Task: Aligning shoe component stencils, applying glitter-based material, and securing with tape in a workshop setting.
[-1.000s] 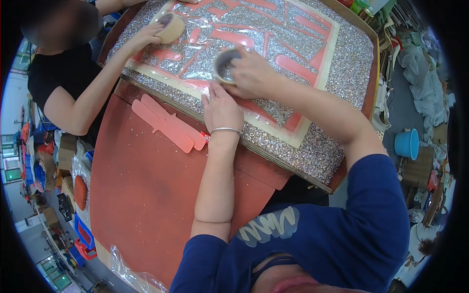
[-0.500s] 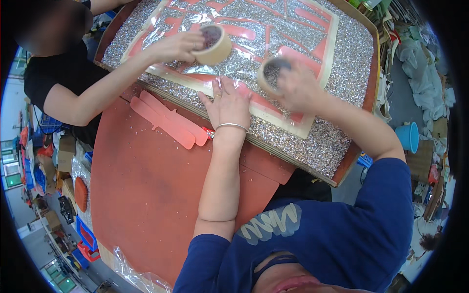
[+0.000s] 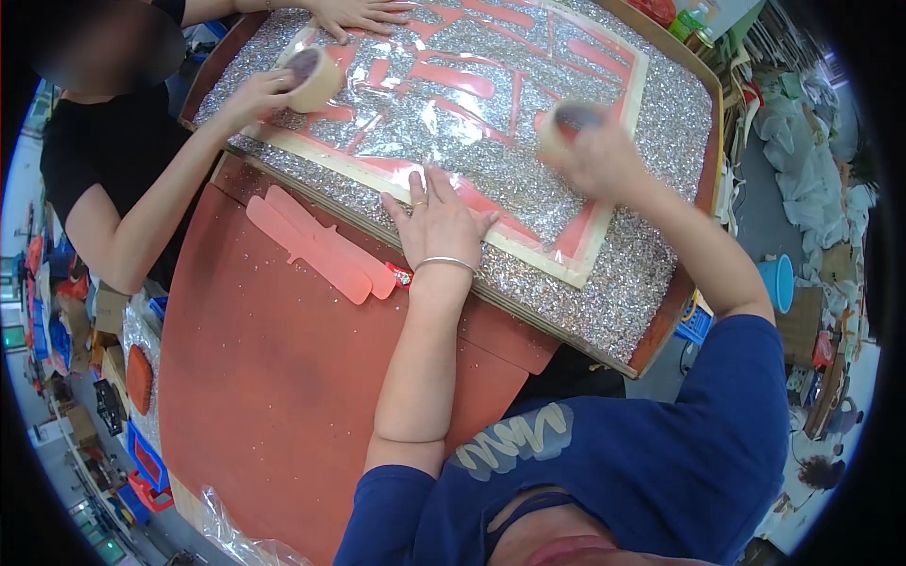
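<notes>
My left hand [image 3: 437,222] lies flat with fingers spread on the near border of a clear film sheet [image 3: 481,141], which has pink cut-out shapes and a cream edge strip. In my right hand [image 3: 612,160], slightly blurred, is a wide roll of tape [image 3: 549,143], held over the right part of the sheet. The sheet rests on a bed of silver glitter grains [image 3: 675,141] inside a wooden tray [image 3: 714,160]. Whether my roll touches the film I cannot tell.
Across at the left, a co-worker's hand [image 3: 260,97] grips another tape roll [image 3: 321,85]; their other hand [image 3: 354,14] lies on the sheet's far side. Long pink strips [image 3: 311,247] sit on the red-brown tabletop [image 3: 283,377]. A blue bucket [image 3: 777,283] stands at right.
My right hand has moved the tape roll a little to the right. The co-worker's roll has shifted left and away, and their other hand now shows on the sheet. My left hand stays put.
</notes>
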A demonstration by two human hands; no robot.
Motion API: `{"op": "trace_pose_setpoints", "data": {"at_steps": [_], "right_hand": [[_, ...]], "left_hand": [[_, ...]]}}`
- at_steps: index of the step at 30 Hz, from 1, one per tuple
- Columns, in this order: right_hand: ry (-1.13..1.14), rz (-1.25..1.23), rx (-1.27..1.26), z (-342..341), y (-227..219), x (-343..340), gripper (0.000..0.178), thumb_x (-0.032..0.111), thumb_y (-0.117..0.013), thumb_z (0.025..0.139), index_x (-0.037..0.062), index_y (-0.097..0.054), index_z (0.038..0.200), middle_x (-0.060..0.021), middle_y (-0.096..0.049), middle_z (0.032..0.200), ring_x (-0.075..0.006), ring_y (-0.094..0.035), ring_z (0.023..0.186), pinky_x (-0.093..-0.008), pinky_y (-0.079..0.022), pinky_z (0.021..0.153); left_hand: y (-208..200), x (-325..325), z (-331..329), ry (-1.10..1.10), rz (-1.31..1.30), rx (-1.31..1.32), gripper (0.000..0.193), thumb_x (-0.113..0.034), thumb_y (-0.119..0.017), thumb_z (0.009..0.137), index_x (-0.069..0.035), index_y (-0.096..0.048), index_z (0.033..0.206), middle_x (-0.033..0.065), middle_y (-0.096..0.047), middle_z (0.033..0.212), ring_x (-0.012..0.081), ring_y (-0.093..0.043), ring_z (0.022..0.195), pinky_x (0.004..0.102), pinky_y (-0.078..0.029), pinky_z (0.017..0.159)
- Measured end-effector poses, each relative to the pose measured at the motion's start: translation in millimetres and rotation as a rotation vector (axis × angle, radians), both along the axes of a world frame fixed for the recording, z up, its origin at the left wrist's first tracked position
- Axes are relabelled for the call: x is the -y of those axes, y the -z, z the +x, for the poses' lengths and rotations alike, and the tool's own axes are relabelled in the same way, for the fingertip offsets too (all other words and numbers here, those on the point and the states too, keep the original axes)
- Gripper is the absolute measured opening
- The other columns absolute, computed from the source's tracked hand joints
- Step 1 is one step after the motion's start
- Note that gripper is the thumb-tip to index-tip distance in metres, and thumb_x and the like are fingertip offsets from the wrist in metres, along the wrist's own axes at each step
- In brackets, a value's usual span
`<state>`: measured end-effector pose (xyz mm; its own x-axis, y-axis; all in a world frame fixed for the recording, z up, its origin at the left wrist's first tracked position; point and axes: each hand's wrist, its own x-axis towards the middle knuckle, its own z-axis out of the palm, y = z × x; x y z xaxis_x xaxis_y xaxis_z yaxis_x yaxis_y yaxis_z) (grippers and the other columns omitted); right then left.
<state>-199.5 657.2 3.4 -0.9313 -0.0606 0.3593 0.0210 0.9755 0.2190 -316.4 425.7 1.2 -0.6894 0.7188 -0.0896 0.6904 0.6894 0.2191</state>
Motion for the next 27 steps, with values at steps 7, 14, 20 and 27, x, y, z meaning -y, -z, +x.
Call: {"op": "trace_pose_setpoints", "data": {"at_steps": [7, 14, 20, 27], "right_hand": [[0.922, -0.109, 0.227, -98.2, -1.7, -141.6, 0.053, 0.054, -0.043, 0.089, 0.0116, -0.073, 0.102, -0.0108, -0.07, 0.101, -0.0371, -0.058, 0.102, -0.0444, -0.046, 0.09], [-0.077, -0.259, 0.084, -125.9, -3.1, 16.8, 0.045, 0.047, -0.059, 0.082, 0.004, -0.073, 0.077, -0.0088, -0.071, 0.088, -0.04, -0.057, 0.106, -0.0495, -0.046, 0.091], [0.422, -0.226, 0.143, -173.3, -6.3, -87.5, 0.053, 0.057, -0.054, 0.084, 0.0089, -0.072, 0.097, -0.0143, -0.07, 0.095, -0.0371, -0.06, 0.103, -0.0455, -0.045, 0.095], [0.509, -0.08, 0.178, -264.1, 15.2, -148.3, 0.059, 0.06, -0.051, 0.085, 0.005, -0.072, 0.096, -0.0174, -0.068, 0.097, -0.0388, -0.062, 0.098, -0.0455, -0.047, 0.091]], "left_hand": [[9.2, -1.5, -1.9, 0.022, 0.075, 0.028, 0.092, -0.053, -0.066, 0.079, 0.006, -0.029, 0.141, 0.0213, -0.038, 0.145, 0.0313, -0.031, 0.139, 0.0477, -0.019, 0.115], [13.1, -1.1, -3.6, 0.047, 0.042, 0.013, 0.085, -0.05, -0.065, 0.08, 0.002, -0.034, 0.14, 0.0219, -0.034, 0.147, 0.037, -0.026, 0.14, 0.0459, -0.02, 0.115], [9.1, 0.1, -1.8, 0.031, 0.064, 0.046, 0.084, -0.051, -0.064, 0.081, 0.002, -0.035, 0.14, 0.0215, -0.035, 0.147, 0.0372, -0.026, 0.139, 0.0461, -0.019, 0.115], [10.9, 0.0, -3.7, 0.064, 0.109, 0.069, 0.082, -0.049, -0.061, 0.084, 0.005, -0.034, 0.139, 0.0245, -0.031, 0.148, 0.0376, -0.023, 0.141, 0.0463, -0.017, 0.116]]}}
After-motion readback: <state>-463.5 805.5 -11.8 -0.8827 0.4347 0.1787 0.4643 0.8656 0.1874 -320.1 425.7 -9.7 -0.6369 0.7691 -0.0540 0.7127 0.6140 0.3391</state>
